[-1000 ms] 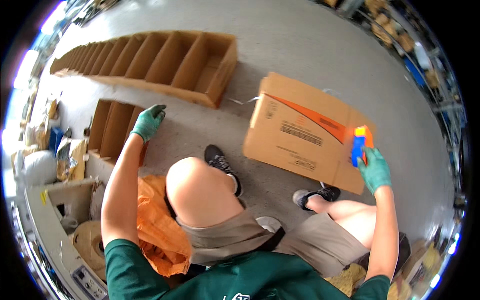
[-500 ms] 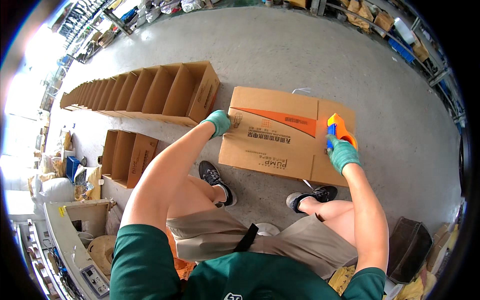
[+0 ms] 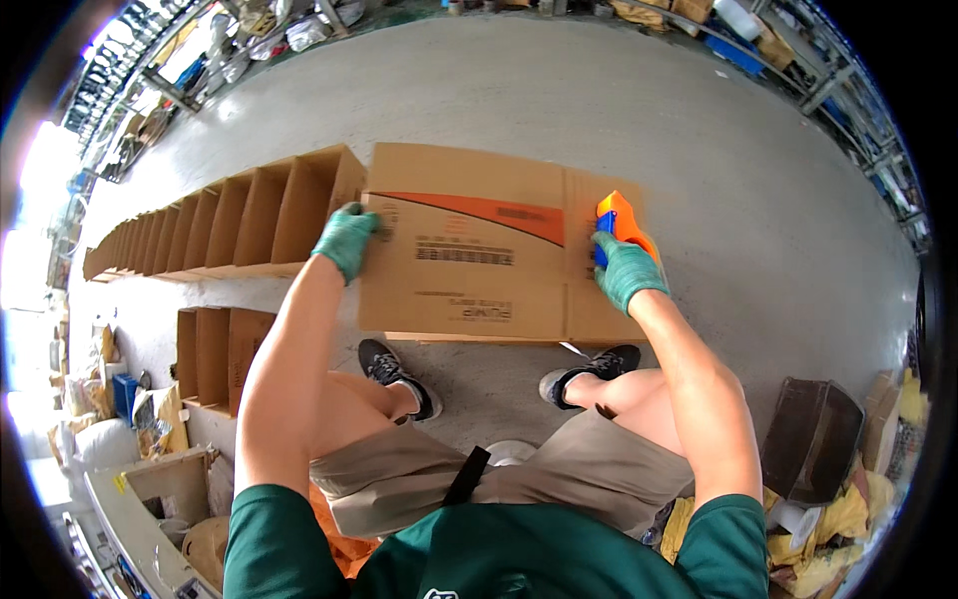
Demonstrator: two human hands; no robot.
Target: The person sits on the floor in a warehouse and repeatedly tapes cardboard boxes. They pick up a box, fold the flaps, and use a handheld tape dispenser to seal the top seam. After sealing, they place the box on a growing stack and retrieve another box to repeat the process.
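Note:
A flat brown cardboard box [image 3: 469,290] with an orange printed band lies in front of me, a little beyond my shoes. My left hand [image 3: 346,241], in a green glove, grips the box at its left edge with the fingers curled round it. In my right hand [image 3: 631,272], also gloved in green, is an orange and blue tape dispenser [image 3: 621,218]. That hand is closed round its handle, and the dispenser is over the right part of the box. Whether the dispenser touches the cardboard I cannot tell.
A long row of open cardboard boxes [image 3: 254,220] runs off to the left, its near end close beside the flat box. Closer to me stand a few more open boxes [image 3: 208,349]. A dark bin [image 3: 810,439] sits at the right, and a grey machine [image 3: 150,499] at the lower left.
The flat box has shifted left in the picture, together with both hands and the tape dispenser. It now sits up against the row of open boxes. Each hand keeps its hold.

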